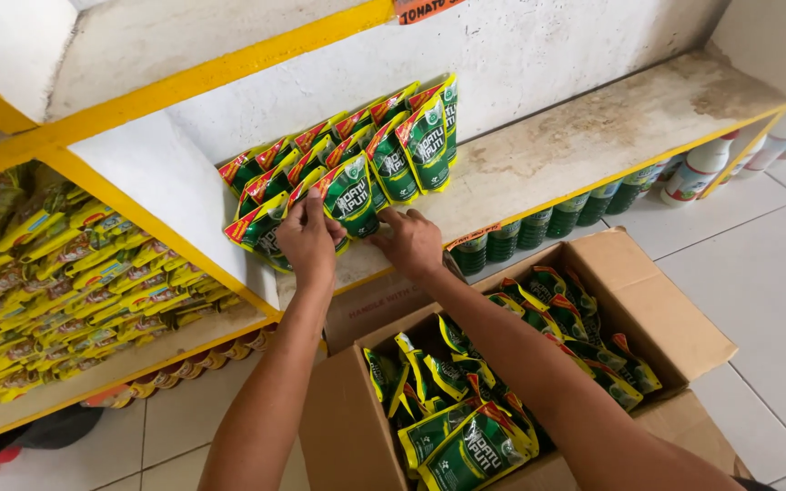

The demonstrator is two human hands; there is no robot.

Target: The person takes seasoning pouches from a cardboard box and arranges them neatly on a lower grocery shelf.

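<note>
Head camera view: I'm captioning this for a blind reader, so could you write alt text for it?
Two bare hands, left hand and right hand, set green pouches in rows on a white shelf with a yellow edge. Below stands an open cardboard box of the same pouches on a tiled floor; yellow packets fill the neighbouring shelf.

Both hands at green pouches [349, 195] on shelf [575, 150]; left hand [307, 238], right hand [411, 241]; open box [357, 436] below.

Green pouches [347, 164] stand rowed on the shelf, more fill the cardboard box [675, 318], yellow packets [65, 273] leftward.
</note>
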